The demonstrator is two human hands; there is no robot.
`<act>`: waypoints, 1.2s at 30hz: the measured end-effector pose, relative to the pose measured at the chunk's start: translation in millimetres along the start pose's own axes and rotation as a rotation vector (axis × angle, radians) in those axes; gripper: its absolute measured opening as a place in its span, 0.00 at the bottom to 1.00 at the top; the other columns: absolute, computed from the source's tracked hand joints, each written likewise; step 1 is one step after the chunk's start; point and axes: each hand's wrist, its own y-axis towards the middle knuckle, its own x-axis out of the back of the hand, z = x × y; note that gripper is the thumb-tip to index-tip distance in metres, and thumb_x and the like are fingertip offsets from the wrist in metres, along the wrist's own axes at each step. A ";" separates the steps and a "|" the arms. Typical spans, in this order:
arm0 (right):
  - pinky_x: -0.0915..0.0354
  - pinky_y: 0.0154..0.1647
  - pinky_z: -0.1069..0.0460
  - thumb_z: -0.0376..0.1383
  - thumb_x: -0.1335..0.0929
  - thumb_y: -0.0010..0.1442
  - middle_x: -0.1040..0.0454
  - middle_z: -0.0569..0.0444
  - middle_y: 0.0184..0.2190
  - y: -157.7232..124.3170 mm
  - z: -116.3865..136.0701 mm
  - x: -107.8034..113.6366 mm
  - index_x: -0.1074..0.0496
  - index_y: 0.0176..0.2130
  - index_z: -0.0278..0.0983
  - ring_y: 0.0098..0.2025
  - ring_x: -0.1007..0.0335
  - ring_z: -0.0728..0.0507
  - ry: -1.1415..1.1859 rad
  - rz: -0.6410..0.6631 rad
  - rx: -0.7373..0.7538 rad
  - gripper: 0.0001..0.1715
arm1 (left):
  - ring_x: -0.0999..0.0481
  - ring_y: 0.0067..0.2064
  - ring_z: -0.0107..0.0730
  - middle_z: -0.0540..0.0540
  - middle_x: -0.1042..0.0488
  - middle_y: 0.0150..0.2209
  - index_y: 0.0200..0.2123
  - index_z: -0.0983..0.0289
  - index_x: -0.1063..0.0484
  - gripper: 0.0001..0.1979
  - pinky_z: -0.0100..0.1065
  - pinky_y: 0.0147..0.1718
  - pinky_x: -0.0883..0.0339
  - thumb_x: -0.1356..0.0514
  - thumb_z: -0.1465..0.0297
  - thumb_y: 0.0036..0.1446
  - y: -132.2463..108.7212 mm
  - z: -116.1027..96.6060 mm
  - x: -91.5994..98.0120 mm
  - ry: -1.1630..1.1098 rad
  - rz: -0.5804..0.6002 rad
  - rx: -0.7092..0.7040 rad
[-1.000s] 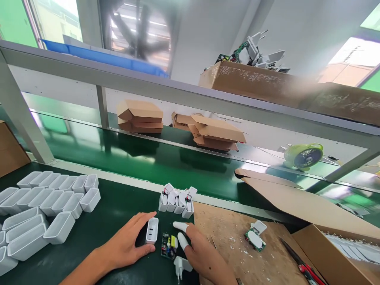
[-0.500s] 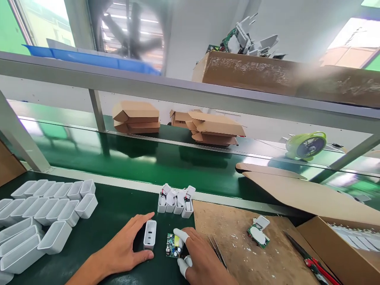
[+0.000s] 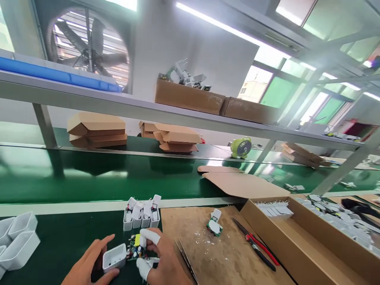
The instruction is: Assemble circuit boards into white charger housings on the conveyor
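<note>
The green bench (image 3: 68, 237) carries white casings (image 3: 20, 253) and a brown board (image 3: 219, 267).

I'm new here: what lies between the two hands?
In the head view, a white plastic casing by the left hand and a circuit board held by the right hand.

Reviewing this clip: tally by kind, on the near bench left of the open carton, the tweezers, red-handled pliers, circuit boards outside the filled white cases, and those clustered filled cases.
Tweezers: 1
Red-handled pliers: 1
Circuit boards: 2, one at the right hand
Filled white cases: 4
Total: 8
</note>
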 end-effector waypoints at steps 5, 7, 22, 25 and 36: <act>0.21 0.48 0.44 0.33 0.29 0.56 0.19 0.46 0.48 4.0 -1.8 4.1 0.31 0.61 0.40 0.46 0.19 0.39 -0.013 -0.132 -0.092 0.33 | 0.20 0.40 0.42 0.54 0.23 0.45 0.70 0.56 0.41 0.49 0.38 0.40 0.23 0.25 0.57 0.48 -1.2 -15.4 10.7 -0.023 0.148 0.020; 0.22 0.49 0.45 0.33 0.29 0.57 0.19 0.46 0.51 3.9 -2.0 6.1 0.30 0.59 0.41 0.47 0.19 0.40 -0.035 -0.115 -0.034 0.30 | 0.22 0.52 0.47 0.59 0.27 0.57 0.71 0.54 0.43 0.50 0.42 0.51 0.25 0.25 0.60 0.49 1.6 -19.8 12.4 -0.087 0.169 -0.033; 0.22 0.50 0.48 0.28 0.35 0.59 0.21 0.45 0.52 3.7 14.6 -5.2 0.41 0.66 0.40 0.47 0.18 0.39 -0.448 0.001 0.452 0.37 | 0.27 0.57 0.47 0.61 0.31 0.57 0.62 0.55 0.38 0.29 0.46 0.57 0.27 0.34 0.76 0.61 9.1 -18.4 1.9 -0.045 -0.035 -0.373; 0.22 0.49 0.48 0.28 0.35 0.57 0.21 0.45 0.52 4.4 17.8 -5.7 0.41 0.66 0.40 0.48 0.19 0.39 -0.467 0.036 0.443 0.39 | 0.28 0.58 0.47 0.62 0.32 0.57 0.63 0.56 0.39 0.29 0.45 0.57 0.27 0.36 0.77 0.62 9.7 -20.0 2.5 -0.024 -0.034 -0.403; 0.23 0.51 0.43 0.30 0.35 0.59 0.21 0.42 0.53 -0.9 -3.4 -17.9 0.44 0.70 0.39 0.50 0.20 0.35 -0.508 0.053 0.386 0.42 | 0.30 0.59 0.48 0.62 0.32 0.58 0.64 0.57 0.41 0.30 0.46 0.60 0.30 0.38 0.78 0.63 9.6 -20.1 3.4 0.028 -0.013 -0.426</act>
